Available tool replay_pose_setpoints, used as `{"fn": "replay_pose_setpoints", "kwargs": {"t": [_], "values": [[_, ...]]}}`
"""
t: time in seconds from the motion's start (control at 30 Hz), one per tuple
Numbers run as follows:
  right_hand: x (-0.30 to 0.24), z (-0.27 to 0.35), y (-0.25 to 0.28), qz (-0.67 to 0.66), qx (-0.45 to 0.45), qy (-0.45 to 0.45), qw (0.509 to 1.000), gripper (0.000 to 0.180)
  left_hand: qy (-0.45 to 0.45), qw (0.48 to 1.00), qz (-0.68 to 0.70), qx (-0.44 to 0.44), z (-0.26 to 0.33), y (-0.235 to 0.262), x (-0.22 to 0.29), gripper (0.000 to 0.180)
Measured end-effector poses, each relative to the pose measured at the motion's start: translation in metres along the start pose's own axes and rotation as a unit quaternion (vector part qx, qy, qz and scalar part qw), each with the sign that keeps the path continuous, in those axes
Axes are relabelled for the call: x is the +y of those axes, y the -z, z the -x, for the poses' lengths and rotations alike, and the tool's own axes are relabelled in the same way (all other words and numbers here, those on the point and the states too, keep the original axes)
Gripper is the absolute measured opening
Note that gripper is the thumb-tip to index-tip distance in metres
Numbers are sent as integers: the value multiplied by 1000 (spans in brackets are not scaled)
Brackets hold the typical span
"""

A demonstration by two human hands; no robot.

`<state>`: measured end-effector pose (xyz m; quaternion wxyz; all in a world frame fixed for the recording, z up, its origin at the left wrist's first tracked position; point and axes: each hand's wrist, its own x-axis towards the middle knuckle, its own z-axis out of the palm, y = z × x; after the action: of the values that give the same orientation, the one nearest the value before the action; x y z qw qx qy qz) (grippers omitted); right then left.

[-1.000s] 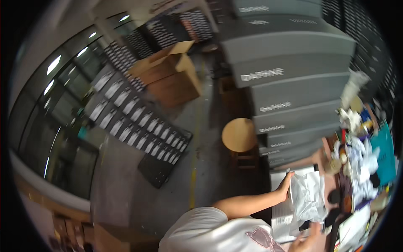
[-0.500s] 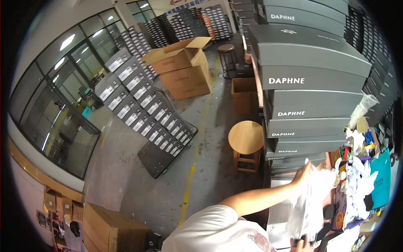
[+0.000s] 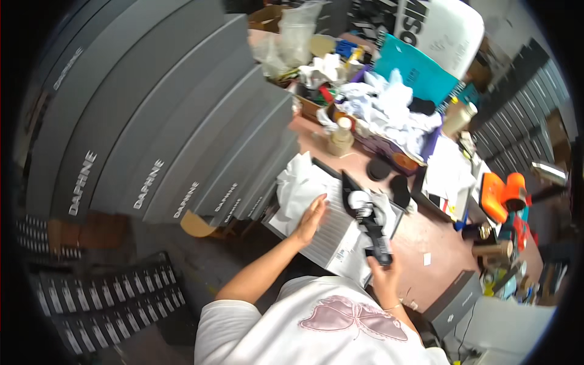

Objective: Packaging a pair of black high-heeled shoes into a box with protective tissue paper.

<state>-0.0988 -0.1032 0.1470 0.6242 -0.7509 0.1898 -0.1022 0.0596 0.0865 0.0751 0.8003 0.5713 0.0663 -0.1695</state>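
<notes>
My left hand (image 3: 311, 220) rests with its fingers stretched out against crumpled white tissue paper (image 3: 296, 191). The paper lies over the left part of an open shoe box (image 3: 365, 281), whose inside shows pale, striped paper. My right hand (image 3: 384, 274) is closed around the heel end of a black pointed shoe (image 3: 367, 224). Held over the right side of the box, the shoe points away from me, with something white at its middle. More white paper partly shows beside and under the shoe.
Tall stacks of grey shoe boxes (image 3: 176, 115) rise at the left. Behind the box stand a small bottle (image 3: 342, 141) and a purple-edged bin (image 3: 433, 143) of crumpled paper. An orange device (image 3: 504, 198) sits at the right, and a dark shoe box (image 3: 453, 302) lies nearer me.
My view has swung right, toward the table. The left hand, which held white tissue paper raised, is now down against paper at the box. The black shoe now shows plainly in my right hand.
</notes>
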Motion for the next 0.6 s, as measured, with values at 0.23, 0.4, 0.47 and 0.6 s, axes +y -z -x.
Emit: {"fn": "replay_pose_setpoints", "kwargs": {"t": [0.23,0.4,0.47,0.6], "values": [[-49,-32,2,67,-95,82,990,21,327,876,320,-155,48,-28,14,74],[-53,-62,-31,152,-155,130,968,25,153,961,39,-225,71,-20,10,54],[-41,-64,-37,202,-126,176,955,31,169,951,0,-260,72,-17,18,68],[-27,-75,-52,263,-70,245,931,41,136,949,-84,-273,74,-22,20,69]]}}
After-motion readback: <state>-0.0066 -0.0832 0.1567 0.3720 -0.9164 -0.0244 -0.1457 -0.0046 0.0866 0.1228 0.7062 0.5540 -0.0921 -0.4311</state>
